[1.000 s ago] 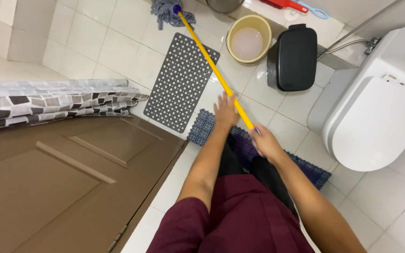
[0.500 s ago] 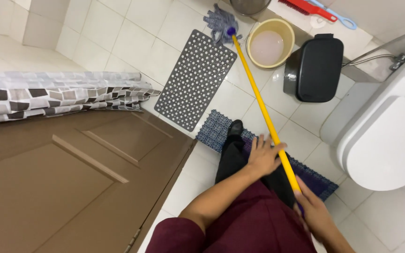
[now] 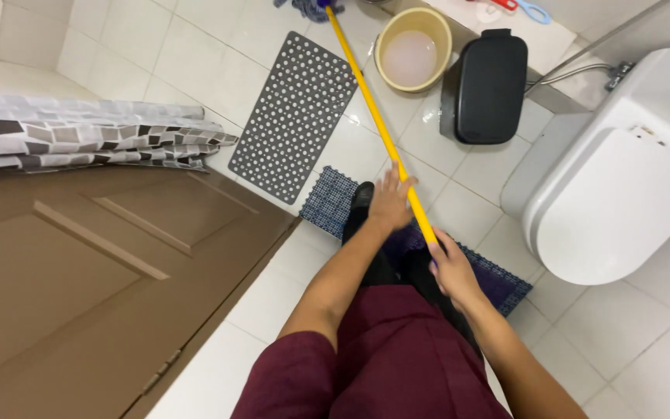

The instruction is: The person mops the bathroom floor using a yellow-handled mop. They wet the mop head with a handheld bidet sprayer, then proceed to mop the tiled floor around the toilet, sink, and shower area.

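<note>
Realistically, both hands grip the long yellow mop handle (image 3: 378, 124) (left hand (image 3: 391, 200) loosely, right hand (image 3: 451, 268) wrapped lower), its head by the full tan plastic bucket (image 3: 414, 48): a sideways swing could tip it.

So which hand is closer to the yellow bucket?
Left. The left hand grips the mop handle higher up, nearer the yellow bucket; the right hand holds lower.

Mop head (image 3: 309, 8) cut off at top edge, toilet (image 3: 622, 202) partly cropped, possibly tank hidden.
</note>
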